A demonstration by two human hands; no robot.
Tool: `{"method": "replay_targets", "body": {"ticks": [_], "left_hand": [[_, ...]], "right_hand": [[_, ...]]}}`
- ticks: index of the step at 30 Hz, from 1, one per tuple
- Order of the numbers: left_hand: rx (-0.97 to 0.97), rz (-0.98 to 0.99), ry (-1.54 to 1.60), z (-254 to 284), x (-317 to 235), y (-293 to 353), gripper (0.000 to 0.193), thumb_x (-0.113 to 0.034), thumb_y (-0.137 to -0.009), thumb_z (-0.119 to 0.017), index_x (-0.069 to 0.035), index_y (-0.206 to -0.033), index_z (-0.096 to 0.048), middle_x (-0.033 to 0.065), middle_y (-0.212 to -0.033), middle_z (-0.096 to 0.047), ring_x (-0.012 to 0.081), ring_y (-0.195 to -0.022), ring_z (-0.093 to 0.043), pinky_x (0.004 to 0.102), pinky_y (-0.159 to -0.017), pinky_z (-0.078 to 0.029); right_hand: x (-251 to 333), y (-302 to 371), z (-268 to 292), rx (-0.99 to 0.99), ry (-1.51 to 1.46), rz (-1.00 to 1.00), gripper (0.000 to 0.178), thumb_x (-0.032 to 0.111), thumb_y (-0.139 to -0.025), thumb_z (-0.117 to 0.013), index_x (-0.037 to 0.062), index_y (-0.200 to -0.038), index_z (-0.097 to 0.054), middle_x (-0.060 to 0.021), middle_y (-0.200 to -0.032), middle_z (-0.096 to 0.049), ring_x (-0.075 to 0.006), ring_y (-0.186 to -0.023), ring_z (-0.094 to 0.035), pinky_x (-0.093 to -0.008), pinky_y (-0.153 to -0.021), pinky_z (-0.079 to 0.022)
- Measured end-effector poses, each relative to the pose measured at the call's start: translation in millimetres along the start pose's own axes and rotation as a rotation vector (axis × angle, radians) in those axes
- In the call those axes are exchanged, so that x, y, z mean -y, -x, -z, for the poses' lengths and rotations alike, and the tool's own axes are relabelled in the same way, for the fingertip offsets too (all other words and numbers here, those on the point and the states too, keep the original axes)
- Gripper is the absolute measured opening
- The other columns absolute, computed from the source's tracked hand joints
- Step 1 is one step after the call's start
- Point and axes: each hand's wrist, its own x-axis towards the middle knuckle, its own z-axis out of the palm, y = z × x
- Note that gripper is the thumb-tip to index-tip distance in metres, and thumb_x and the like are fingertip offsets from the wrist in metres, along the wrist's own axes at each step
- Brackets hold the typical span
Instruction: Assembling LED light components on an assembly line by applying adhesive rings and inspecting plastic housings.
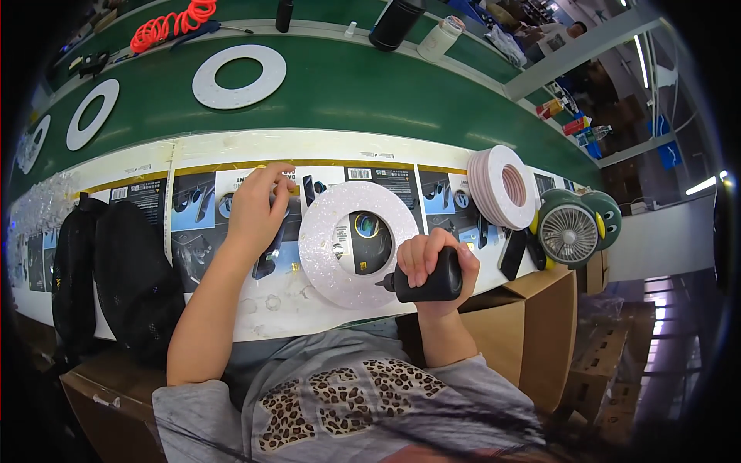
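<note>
A white speckled flat ring [320, 266] lies in front of me on the printed sheets covering the bench. Over its lower right edge, my right hand [432, 258] grips a black squeeze bottle [440, 282], tilted so its narrow nozzle points left, over the ring. Whether the tip touches the ring I cannot tell. My left hand [261, 202] is to the left of the ring, apart from it, fingers loosely bent and spread with nothing visible in them. A stack of similar rings [498, 185] stands to the right.
A green fan [567, 230] and dark phone-like object [512, 255] sit at right. Black sleeve-like fabric [131, 270] lies left. More white rings [261, 92] rest on the green belt [340, 92]. Beyond are a red coiled hose [166, 31] and dark bottle [395, 23]. Cardboard boxes [532, 332] stand below.
</note>
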Motion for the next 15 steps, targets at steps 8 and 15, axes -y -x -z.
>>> {"method": "replay_targets", "body": {"ticks": [8, 15], "left_hand": [[-0.006, -0.018, -0.018, -0.1, 1.2, 0.2, 0.018, -0.003, -0.089, -0.053, -0.006, -0.105, -0.059, 0.0087, -0.082, -0.064, 0.022, -0.073, -0.064, 0.0329, -0.062, -0.05], [0.0, 0.007, 0.001, 0.4, 0.3, 0.9, 0.018, -0.003, -0.089, -0.053, -0.005, -0.105, -0.059, 0.0089, -0.083, -0.065, 0.022, -0.074, -0.065, 0.0326, -0.063, -0.051]], "right_hand": [[-0.9, -0.4, 0.1, -0.014, -0.013, 0.008, 0.044, 0.041, -0.094, -0.032, 0.0084, -0.068, -0.044, -0.003, -0.056, -0.047, -0.0132, -0.051, -0.042, -0.0268, -0.056, -0.034], [7.2, -0.9, 1.8, -0.044, -0.061, 0.046, 0.043, 0.039, -0.096, -0.03, 0.0086, -0.068, -0.043, -0.0034, -0.056, -0.046, -0.0136, -0.051, -0.042, -0.0275, -0.057, -0.034]]}}
